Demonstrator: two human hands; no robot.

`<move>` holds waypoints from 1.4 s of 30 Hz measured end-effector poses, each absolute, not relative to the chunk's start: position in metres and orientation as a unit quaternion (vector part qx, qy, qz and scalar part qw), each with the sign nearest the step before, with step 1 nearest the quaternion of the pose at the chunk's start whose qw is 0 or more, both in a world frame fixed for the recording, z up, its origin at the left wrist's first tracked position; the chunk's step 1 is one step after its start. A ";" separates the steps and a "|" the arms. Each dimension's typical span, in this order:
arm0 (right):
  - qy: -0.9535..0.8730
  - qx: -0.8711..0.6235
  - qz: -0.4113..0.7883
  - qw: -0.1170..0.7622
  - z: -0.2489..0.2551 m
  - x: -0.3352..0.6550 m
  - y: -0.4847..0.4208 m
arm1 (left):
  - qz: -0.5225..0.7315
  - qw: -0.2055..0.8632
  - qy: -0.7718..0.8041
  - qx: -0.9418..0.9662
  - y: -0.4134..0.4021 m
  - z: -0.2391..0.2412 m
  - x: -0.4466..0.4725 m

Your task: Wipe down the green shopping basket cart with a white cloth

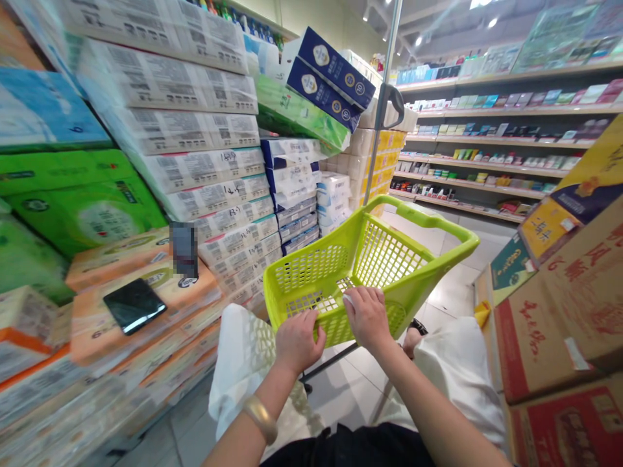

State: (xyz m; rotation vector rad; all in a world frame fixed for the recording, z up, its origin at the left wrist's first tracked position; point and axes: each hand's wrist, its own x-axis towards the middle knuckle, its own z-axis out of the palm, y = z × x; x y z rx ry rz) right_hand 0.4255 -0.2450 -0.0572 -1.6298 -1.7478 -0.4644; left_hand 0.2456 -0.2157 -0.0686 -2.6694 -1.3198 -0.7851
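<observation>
My left hand (298, 340) and right hand (368, 318) are curling over the near rim of a yellow-green plastic basket with latticed walls (354, 264), the fingers of both closing on its edge; a smooth gold-coloured bangle (261, 419) is circling my left wrist. The basket is sitting right before me, its thick handle (428, 216) looping out at the far right. I judge that I am steadying it at this step; any shift would be calling for an even hold from my 2 hands and care around my knees. Behind it, a slim grey metal pole (373, 162) is standing. Leftward, a flat glossy black phone (135, 306) is lying on an orange plastic-wrapped pack (90, 337); rightward, brown cardboard cartons (545, 344) are rising close by.
</observation>
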 end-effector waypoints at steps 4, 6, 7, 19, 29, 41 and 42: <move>-0.713 -0.594 -0.152 0.341 -0.062 0.399 -0.245 | -0.249 0.030 -0.424 -0.870 -0.214 -0.068 0.245; -0.726 -0.583 -0.148 0.334 -0.062 0.400 -0.244 | -0.248 0.027 -0.420 -0.873 -0.214 -0.067 0.244; -0.728 -0.583 -0.149 0.329 -0.061 0.406 -0.244 | -0.248 0.027 -0.419 -0.873 -0.214 -0.067 0.244; -0.711 -0.606 -0.159 0.320 -0.058 0.410 -0.241 | -0.233 0.019 -0.423 -0.875 -0.208 -0.063 0.247; -0.658 -0.668 -0.209 0.278 -0.035 0.478 -0.244 | -0.228 0.005 -0.417 -0.880 -0.184 -0.061 0.230; -0.657 -0.669 -0.206 0.281 -0.041 0.430 -0.238 | -0.280 -0.007 -0.394 -0.875 -0.211 -0.047 0.302; -0.658 -0.667 -0.208 0.281 -0.038 0.435 -0.241 | -0.277 -0.021 -0.389 -0.879 -0.210 -0.050 0.304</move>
